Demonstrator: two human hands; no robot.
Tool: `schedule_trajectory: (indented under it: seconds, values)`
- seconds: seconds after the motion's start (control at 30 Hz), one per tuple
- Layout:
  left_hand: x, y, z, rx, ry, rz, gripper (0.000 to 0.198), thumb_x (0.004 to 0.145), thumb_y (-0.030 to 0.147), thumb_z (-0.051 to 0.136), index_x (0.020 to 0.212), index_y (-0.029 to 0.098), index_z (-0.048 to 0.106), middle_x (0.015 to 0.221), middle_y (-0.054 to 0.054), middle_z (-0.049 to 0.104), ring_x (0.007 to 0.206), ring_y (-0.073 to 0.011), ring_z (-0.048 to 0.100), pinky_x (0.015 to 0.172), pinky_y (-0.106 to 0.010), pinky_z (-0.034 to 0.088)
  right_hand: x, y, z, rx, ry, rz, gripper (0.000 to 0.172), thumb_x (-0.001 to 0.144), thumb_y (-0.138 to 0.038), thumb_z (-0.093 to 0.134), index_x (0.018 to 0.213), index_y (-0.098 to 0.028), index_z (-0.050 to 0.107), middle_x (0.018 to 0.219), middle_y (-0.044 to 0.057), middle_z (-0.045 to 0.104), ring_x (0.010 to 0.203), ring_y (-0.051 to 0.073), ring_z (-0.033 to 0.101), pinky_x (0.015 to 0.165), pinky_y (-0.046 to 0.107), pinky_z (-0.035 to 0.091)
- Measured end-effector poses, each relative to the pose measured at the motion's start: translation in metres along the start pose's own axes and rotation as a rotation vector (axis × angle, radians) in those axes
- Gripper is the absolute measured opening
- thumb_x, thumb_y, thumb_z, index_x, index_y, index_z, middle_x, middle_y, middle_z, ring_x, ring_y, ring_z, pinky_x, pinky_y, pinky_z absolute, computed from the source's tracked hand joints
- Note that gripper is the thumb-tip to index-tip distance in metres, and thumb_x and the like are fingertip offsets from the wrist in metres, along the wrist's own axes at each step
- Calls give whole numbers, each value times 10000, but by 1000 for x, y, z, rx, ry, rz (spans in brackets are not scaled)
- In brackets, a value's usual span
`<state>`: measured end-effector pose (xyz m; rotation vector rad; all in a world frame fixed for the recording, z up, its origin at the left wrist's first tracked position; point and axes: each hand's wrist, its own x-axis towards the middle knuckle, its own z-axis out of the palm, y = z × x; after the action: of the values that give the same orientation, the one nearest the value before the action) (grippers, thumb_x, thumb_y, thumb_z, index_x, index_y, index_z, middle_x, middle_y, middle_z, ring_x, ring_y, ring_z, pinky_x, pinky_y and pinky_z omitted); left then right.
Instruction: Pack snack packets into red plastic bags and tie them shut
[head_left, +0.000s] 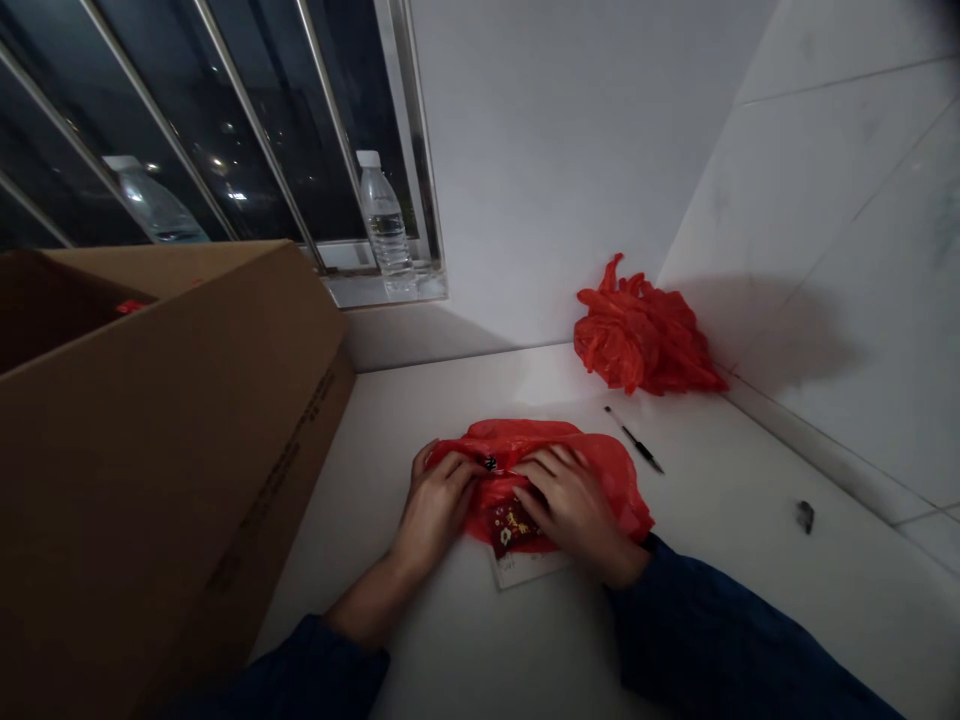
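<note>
On my remote feed, a cardboard box (150,470) looms over the white tabletop (750,620), a crumpled red plastic bag (637,335) already heaped against the wall. A second red bag (600,465) lies spread at centre, the left hand (435,510) and right hand (574,510) clenched on it, fingers (547,465) gathering plastic above a dark red packet (514,528) still showing. A black pen (636,440) lies just beside.
</note>
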<state>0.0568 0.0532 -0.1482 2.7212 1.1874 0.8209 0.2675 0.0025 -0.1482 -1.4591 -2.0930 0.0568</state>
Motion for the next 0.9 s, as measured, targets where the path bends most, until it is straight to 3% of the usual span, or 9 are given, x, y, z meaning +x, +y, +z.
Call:
schedule_trajectory:
  seconds: [0.23,0.33,0.43,0.57,0.73,0.8,0.9]
  values:
    - [-2,12,-7,-123,175,82,129,940,174,565,1017,250,634,954,34,720,868,-137,681,1169,-485,196,1,-10,5,44,68,-26,212,952,-280,540,1138,-234,631,1097,79,673,992,274,587,850,437,440]
    - [-5,20,-11,-197,193,145,145,933,193,586,1068,244,603,962,23,715,869,-143,667,1140,-455,247,-1,-7,5,183,134,-52,204,988,-242,475,1066,-250,663,1055,63,676,956,232,619,828,376,478]
    - [-5,19,-13,-225,212,80,205,953,199,532,1151,231,575,1039,-26,682,989,-179,617,1037,-407,352,-2,-3,2,349,177,-50,198,995,-243,472,994,-259,669,966,36,687,896,192,648,799,329,507]
    - [-3,11,-10,-174,86,-21,303,964,156,415,1204,237,581,1173,-61,632,1145,-217,539,1010,-419,344,-1,-1,-3,422,156,-29,170,975,-217,485,958,-251,650,933,35,672,877,191,644,780,329,518]
    - [-2,8,-6,-64,-98,-35,339,914,140,434,1161,245,642,1052,-40,681,999,-232,591,983,-459,325,-2,-6,-3,236,10,-148,93,915,-231,578,971,-230,653,991,49,657,900,211,611,784,356,498]
    - [-1,10,-6,-48,-111,-45,324,927,158,436,1150,246,655,1017,-36,684,975,-227,601,974,-457,322,-3,-8,-2,188,-30,-176,78,896,-284,630,935,-222,657,974,44,660,878,209,612,769,356,490]
    - [-1,9,-5,-70,-85,-55,306,954,191,429,1148,246,658,1037,-43,684,993,-218,605,966,-440,325,-4,-9,-1,128,-45,-214,206,853,-409,690,910,-214,658,932,43,664,835,216,613,758,372,483]
